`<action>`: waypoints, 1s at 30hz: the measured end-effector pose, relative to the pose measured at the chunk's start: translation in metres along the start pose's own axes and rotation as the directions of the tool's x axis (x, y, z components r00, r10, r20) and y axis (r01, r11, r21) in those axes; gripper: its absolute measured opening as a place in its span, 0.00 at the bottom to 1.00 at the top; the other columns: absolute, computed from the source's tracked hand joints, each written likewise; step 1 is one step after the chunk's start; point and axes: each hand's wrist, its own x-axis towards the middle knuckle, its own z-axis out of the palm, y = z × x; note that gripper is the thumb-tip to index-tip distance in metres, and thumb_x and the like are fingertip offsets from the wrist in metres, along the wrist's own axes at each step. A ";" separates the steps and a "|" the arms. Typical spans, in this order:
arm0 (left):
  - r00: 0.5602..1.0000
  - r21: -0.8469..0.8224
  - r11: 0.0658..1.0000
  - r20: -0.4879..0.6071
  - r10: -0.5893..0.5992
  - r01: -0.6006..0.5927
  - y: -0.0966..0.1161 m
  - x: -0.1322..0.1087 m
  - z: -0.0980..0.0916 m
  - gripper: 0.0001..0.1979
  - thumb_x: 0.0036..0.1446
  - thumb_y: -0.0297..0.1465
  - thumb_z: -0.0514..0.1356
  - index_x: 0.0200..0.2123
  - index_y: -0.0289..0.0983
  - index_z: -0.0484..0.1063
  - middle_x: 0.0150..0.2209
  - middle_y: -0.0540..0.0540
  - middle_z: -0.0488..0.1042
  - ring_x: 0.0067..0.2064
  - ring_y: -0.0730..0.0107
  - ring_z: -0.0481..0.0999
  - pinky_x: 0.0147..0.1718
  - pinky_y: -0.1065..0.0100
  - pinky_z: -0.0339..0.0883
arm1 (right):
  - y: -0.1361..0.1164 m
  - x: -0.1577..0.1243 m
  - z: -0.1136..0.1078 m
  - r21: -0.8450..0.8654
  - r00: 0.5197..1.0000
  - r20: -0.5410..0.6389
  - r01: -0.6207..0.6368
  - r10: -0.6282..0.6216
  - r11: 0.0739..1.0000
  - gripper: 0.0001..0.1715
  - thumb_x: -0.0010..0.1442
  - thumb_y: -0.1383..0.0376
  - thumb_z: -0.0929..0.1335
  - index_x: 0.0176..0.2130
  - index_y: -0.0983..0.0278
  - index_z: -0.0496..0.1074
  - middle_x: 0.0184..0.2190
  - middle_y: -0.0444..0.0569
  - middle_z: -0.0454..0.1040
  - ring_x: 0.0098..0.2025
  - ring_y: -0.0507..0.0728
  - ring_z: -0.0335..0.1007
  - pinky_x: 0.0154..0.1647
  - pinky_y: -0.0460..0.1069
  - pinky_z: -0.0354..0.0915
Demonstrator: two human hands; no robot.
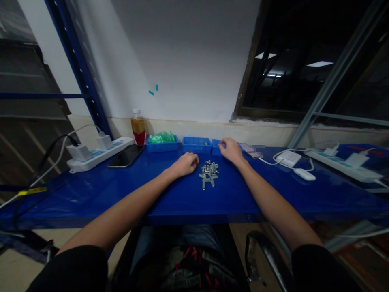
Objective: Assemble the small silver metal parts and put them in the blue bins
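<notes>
My left hand (186,164) rests on the blue tabletop with its fingers curled inward, just left of a pile of small silver metal screws or fittings (210,167). Whether anything is inside those fingers is hidden. My right hand (231,151) is over the right blue bin (216,147), its fingers bent and drawn together at the bin's near side. What they hold, if anything, is too small to make out. Several longer silver metal pieces (204,184) lie on the near side of the pile.
Along the wall stand a middle blue bin (197,149) with small metal parts and a left bin (162,147) with green packets. A drink bottle (139,129), a dark phone (127,155) and a power strip (100,154) are left. Another phone (251,150), cables and a power strip (343,164) lie right.
</notes>
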 end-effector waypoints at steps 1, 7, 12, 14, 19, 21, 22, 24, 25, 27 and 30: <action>0.999 -0.077 0.996 -0.033 -0.041 0.039 -0.002 0.000 -0.001 0.08 0.51 0.22 0.55 0.35 0.36 0.69 0.32 0.46 0.73 0.36 0.66 0.72 0.38 0.66 0.65 | -0.011 -0.001 0.001 0.051 0.995 0.054 0.075 -0.078 0.996 0.08 0.60 0.63 0.64 0.37 0.64 0.71 0.34 0.51 0.73 0.38 0.58 0.67 0.40 0.51 0.60; 0.942 -0.576 0.805 -0.169 -0.288 0.143 -0.009 0.005 0.000 0.08 0.55 0.30 0.57 0.38 0.36 0.62 0.30 0.50 0.71 0.33 0.72 0.72 0.34 0.70 0.65 | -0.064 -0.014 0.007 0.192 0.886 0.187 0.391 -0.424 0.900 0.10 0.58 0.62 0.67 0.41 0.62 0.69 0.34 0.48 0.73 0.40 0.56 0.67 0.41 0.49 0.59; 0.934 -0.706 0.686 -0.103 -0.342 0.174 -0.011 0.009 0.004 0.14 0.56 0.37 0.58 0.41 0.35 0.61 0.27 0.52 0.70 0.29 0.73 0.71 0.30 0.72 0.63 | -0.071 -0.018 0.002 0.155 0.879 0.169 0.423 -0.445 0.893 0.08 0.62 0.63 0.64 0.40 0.63 0.69 0.36 0.49 0.73 0.40 0.56 0.66 0.41 0.49 0.58; 0.939 -0.664 0.724 -0.094 -0.330 0.188 -0.010 0.008 0.003 0.13 0.59 0.38 0.56 0.41 0.35 0.63 0.28 0.50 0.71 0.30 0.72 0.71 0.31 0.71 0.63 | -0.070 -0.016 -0.001 0.134 0.884 0.166 0.419 -0.437 0.898 0.09 0.63 0.63 0.62 0.38 0.63 0.70 0.36 0.49 0.73 0.40 0.56 0.66 0.41 0.49 0.58; 0.996 -0.257 0.964 -0.035 -0.077 0.066 -0.002 0.000 -0.007 0.08 0.58 0.30 0.54 0.40 0.35 0.70 0.33 0.46 0.74 0.36 0.68 0.72 0.38 0.66 0.64 | -0.045 -0.004 -0.010 0.018 0.977 0.041 0.208 -0.208 0.978 0.16 0.65 0.62 0.58 0.33 0.64 0.70 0.34 0.52 0.73 0.40 0.58 0.66 0.40 0.50 0.58; 0.997 -0.094 0.993 0.030 0.074 -0.071 0.002 -0.003 -0.012 0.09 0.56 0.29 0.57 0.41 0.37 0.72 0.37 0.45 0.75 0.40 0.65 0.72 0.43 0.65 0.63 | -0.025 0.000 -0.011 -0.029 0.996 -0.041 0.075 -0.076 0.997 0.13 0.64 0.62 0.60 0.37 0.65 0.70 0.36 0.54 0.73 0.41 0.59 0.66 0.41 0.50 0.58; 0.991 -0.040 0.992 0.057 0.123 -0.121 0.004 -0.003 -0.013 0.09 0.55 0.30 0.58 0.41 0.38 0.73 0.38 0.45 0.75 0.43 0.64 0.71 0.44 0.64 0.63 | -0.014 0.001 -0.011 -0.046 0.997 -0.074 0.016 -0.019 0.999 0.11 0.63 0.62 0.61 0.39 0.65 0.70 0.37 0.55 0.73 0.42 0.60 0.66 0.42 0.51 0.58; 0.983 0.019 0.987 0.096 0.158 -0.160 0.006 -0.004 -0.014 0.08 0.56 0.33 0.59 0.39 0.39 0.74 0.40 0.45 0.75 0.44 0.62 0.70 0.46 0.63 0.62 | 0.003 0.001 -0.009 -0.068 0.992 -0.106 -0.069 0.061 0.995 0.12 0.61 0.63 0.63 0.42 0.66 0.69 0.39 0.56 0.73 0.43 0.62 0.65 0.43 0.52 0.59; 0.981 0.031 0.986 0.111 0.157 -0.161 0.007 -0.004 -0.014 0.08 0.56 0.34 0.59 0.37 0.39 0.74 0.39 0.45 0.75 0.44 0.63 0.71 0.45 0.64 0.62 | 0.008 0.001 -0.008 -0.071 0.991 -0.108 -0.091 0.083 0.993 0.12 0.60 0.64 0.63 0.43 0.66 0.69 0.39 0.56 0.73 0.44 0.62 0.65 0.43 0.52 0.59; 0.983 0.038 0.988 0.116 0.142 -0.147 0.007 -0.003 -0.012 0.06 0.56 0.33 0.59 0.35 0.37 0.73 0.37 0.45 0.75 0.42 0.64 0.71 0.44 0.65 0.63 | 0.009 0.002 -0.006 -0.054 0.993 -0.088 -0.087 0.082 0.995 0.12 0.60 0.63 0.63 0.42 0.66 0.70 0.39 0.56 0.73 0.44 0.62 0.65 0.44 0.53 0.59; 0.988 0.026 0.992 0.100 0.121 -0.124 0.006 -0.003 -0.010 0.03 0.53 0.27 0.58 0.32 0.37 0.71 0.34 0.47 0.76 0.39 0.65 0.71 0.42 0.66 0.63 | -0.008 0.001 -0.001 0.036 1.000 -0.005 0.029 -0.029 0.999 0.11 0.60 0.62 0.64 0.41 0.65 0.70 0.37 0.53 0.73 0.42 0.59 0.66 0.44 0.51 0.59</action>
